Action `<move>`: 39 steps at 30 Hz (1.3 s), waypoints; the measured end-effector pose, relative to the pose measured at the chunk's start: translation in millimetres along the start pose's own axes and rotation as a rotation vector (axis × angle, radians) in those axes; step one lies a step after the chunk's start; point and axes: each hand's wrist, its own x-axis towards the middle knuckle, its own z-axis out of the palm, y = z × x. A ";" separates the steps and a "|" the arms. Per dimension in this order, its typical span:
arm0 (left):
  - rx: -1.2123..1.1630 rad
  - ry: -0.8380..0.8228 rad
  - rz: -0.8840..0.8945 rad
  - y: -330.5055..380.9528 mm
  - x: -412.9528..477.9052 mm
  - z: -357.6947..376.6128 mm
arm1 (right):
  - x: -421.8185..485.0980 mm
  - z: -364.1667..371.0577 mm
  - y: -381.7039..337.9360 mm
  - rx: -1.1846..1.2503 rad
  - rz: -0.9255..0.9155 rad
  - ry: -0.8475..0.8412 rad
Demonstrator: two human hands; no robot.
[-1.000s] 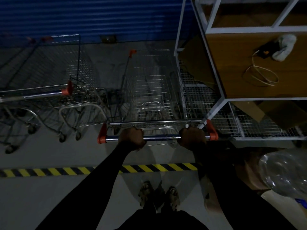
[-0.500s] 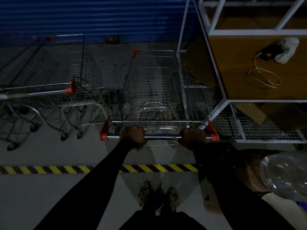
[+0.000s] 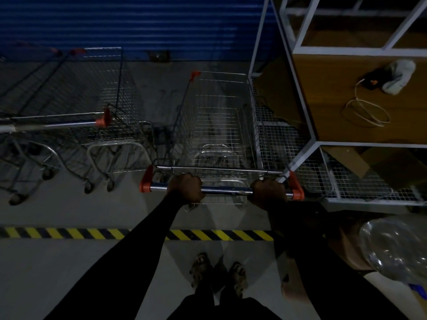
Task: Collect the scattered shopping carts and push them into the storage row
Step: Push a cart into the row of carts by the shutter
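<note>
Where rack (image 3: 323, 112) adjoins cart (image 3: 219, 125), parked carts (image 3: 111, 130) left.

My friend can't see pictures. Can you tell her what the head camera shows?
The left hand and right hand grip the handle of a wire shopping cart beside a white shelf rack. More carts stand at left, before a blue shutter.
</note>
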 end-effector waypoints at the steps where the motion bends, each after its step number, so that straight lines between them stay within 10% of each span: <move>1: 0.001 0.002 0.003 0.3 -0.2 0.1 | 1.3 -0.7 0.8 0.006 -0.013 -0.032; 7: -0.193 0.154 0.071 -10.1 -11.5 1.1 | 16.0 -20.9 11.2 0.364 -0.098 -0.404; 12: -0.154 0.358 0.008 -40.7 -32.8 9.2 | 18.4 -38.3 -26.2 0.637 -0.091 -0.307; 21: -0.096 0.574 -0.244 -138.7 -84.0 14.0 | 53.8 -92.5 -156.7 0.397 -0.331 -0.105; 39: -0.152 0.245 -0.438 -427.4 -133.6 46.1 | 147.4 -135.5 -445.0 0.312 -0.360 -0.058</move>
